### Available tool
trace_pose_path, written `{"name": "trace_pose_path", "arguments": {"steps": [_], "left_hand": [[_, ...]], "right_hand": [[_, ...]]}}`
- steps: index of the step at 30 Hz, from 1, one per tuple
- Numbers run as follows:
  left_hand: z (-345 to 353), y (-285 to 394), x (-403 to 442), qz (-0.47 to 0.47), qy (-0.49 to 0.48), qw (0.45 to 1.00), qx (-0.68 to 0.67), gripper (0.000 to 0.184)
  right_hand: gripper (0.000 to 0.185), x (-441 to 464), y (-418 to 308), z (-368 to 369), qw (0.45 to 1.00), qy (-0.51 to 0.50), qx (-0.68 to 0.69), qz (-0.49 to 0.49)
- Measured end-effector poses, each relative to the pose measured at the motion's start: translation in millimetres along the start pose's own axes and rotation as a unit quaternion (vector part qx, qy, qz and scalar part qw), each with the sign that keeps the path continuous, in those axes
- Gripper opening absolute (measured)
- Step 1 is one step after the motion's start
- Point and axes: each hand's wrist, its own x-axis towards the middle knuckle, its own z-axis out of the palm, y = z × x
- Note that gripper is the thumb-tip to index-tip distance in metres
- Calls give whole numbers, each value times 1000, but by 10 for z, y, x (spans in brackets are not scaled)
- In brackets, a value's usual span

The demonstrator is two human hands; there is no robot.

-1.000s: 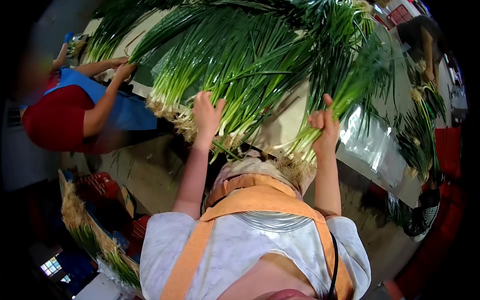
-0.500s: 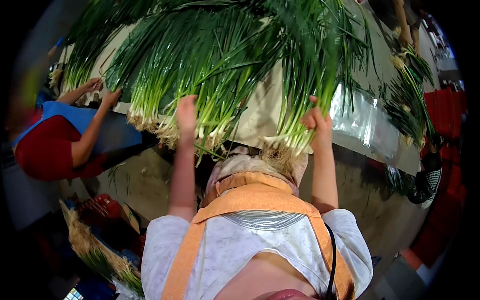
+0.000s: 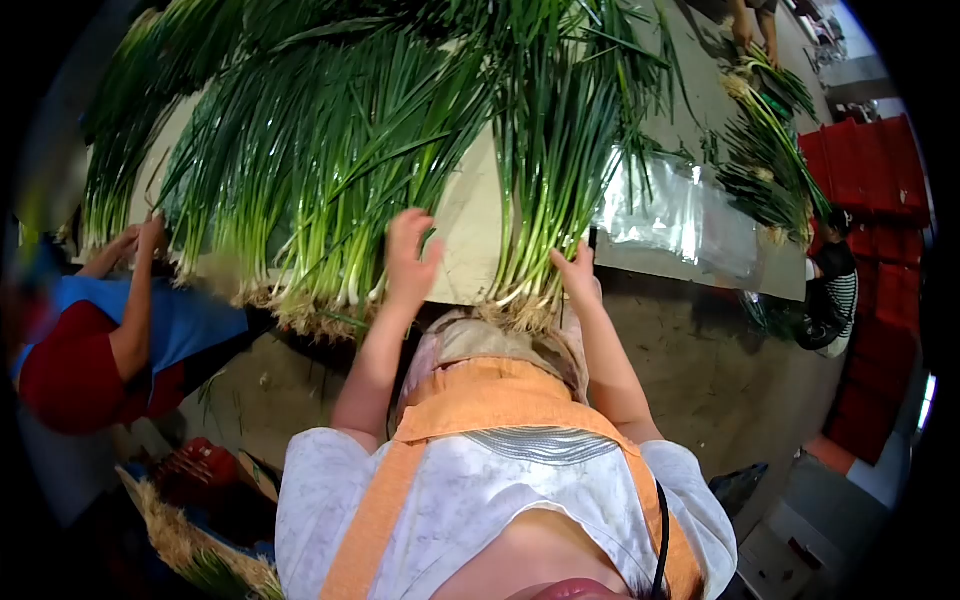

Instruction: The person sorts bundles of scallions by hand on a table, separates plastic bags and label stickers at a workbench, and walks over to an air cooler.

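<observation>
head view:
1. left hand point(image 3: 412, 258), one: open, fingers spread and curved, raised by the right end of the larger row point(image 3: 330, 215); no stems seen in it.
2. right hand point(image 3: 578, 276), one: open, thumb and forefinger parted, at the right side of the smaller bundle point(image 3: 535, 225) (touching or just beside, cannot tell).
3. spring onions, two lots: the smaller bundle lies between the hands, roots over the front edge of the table point(image 3: 466, 225); the larger row lies to the left, roots likewise at the edge.
4. clear plastic sheet point(image 3: 680, 215), one: flat on the table, right of the smaller bundle, some leaf tips over it.
5. co-worker in red point(image 3: 75, 375), one: at left, beyond the larger row.
6. hazards, by judgement: the smaller bundle could slip off the edge if a forearm or the orange apron point(image 3: 500, 395) caught its overhanging roots; stems could splay, being loose with no tie visible; leaves could tangle and tear where the two lots meet at the top, if one were pulled sharply.
</observation>
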Motion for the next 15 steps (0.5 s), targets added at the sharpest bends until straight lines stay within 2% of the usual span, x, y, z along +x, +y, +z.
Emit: {"name": "trace_pose_path", "arguments": {"steps": [2, 3, 4, 5, 7, 8, 9, 10, 11, 14, 15], "left_hand": [[498, 128, -21, -46, -183, 982, 9, 39], [742, 100, -60, -67, -205, 976, -27, 50], [953, 103, -58, -133, -253, 956, -66, 58], [1141, 111, -82, -201, -283, 934, -85, 71], [1422, 152, -163, -274, -293, 910, -104, 87], [1559, 104, -219, -274, -297, 913, -56, 102], [1541, 197, -201, -278, -304, 911, -34, 105], [1476, 338, -145, -280, -310, 908, -12, 107], [1452, 426, -93, -283, -315, 906, 11, 109], [1566, 430, -94, -311, -268, 912, 17, 114], [1621, 395, -120, -315, -244, 917, 21, 114]], "right_hand": [[58, -28, -7, -24, 1000, -3, 18, 12], [60, -22, -30, -60, 1000, -7, 7, 7], [60, -20, -20, -52, 999, 25, 22, -21], [63, 23, -22, -92, 995, -28, 98, 1], [61, -18, -169, -151, 967, -90, 231, 65], [60, 2, -104, -154, 954, -105, 263, 102], [60, 23, -48, -134, 938, -121, 295, 139], [58, -62, -288, -141, 938, -46, 258, 227], [57, -49, -274, -180, 928, -109, 298, 193], [57, -13, -398, -232, 932, -147, 262, 202], [57, 88, -186, -146, 927, -153, 266, 214]]}}
